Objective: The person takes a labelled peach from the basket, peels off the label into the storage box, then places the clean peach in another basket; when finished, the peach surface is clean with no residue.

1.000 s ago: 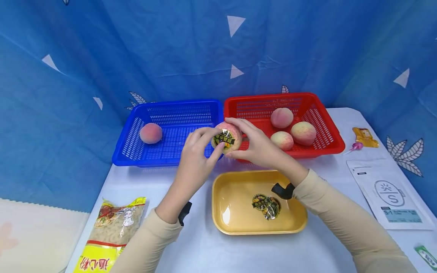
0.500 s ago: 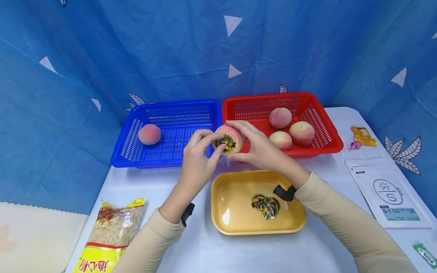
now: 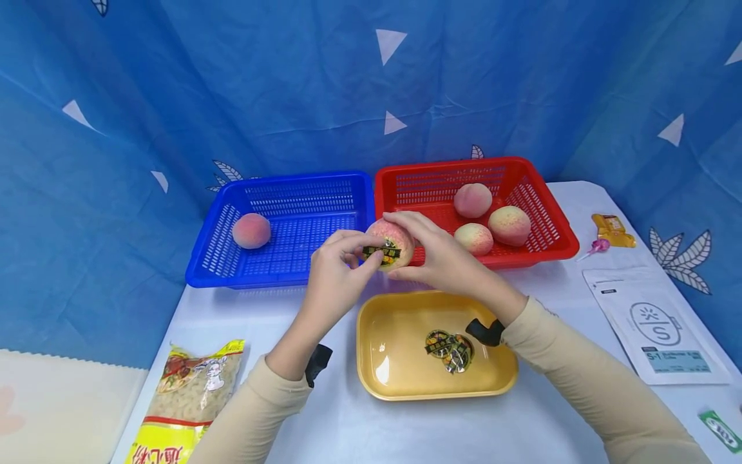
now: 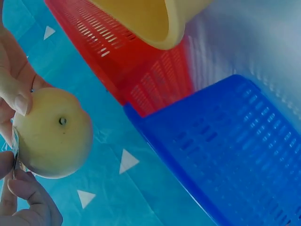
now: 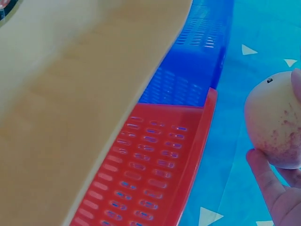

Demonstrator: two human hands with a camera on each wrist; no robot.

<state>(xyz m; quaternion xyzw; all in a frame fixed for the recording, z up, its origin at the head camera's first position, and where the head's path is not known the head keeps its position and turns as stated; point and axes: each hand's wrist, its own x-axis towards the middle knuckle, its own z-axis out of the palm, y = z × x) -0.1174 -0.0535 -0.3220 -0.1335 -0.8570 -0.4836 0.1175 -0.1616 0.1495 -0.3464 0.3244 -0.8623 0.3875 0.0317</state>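
Observation:
My right hand (image 3: 443, 258) grips a pink-and-yellow peach (image 3: 399, 233) between thumb and fingers, held up near where the two baskets meet. A round black-and-yellow sticker (image 3: 391, 253) is on the side of the peach towards me. Thumb and forefinger of my left hand (image 3: 336, 274) pinch the sticker at its left part; the left wrist view shows the sticker (image 4: 16, 147) edge-on against the peach (image 4: 56, 134). More such stickers (image 3: 449, 351) lie overlapping in the gold tray (image 3: 400, 386) below the hands.
At the back, a blue basket (image 3: 281, 281) holds one peach (image 3: 252, 231); the red basket (image 3: 545, 258) beside it holds several, including one peach (image 3: 510, 225). A pasta bag (image 3: 191, 386) lies left. White pouch (image 3: 657, 325), lollipop (image 3: 599, 246), orange packet (image 3: 613, 231) and green packet (image 3: 721, 430) lie right.
The peach and both hands have come slightly lower in the head view. The left thumb and forefinger have stayed at the sticker, whose dark band now lies more level. The view has shifted slightly.

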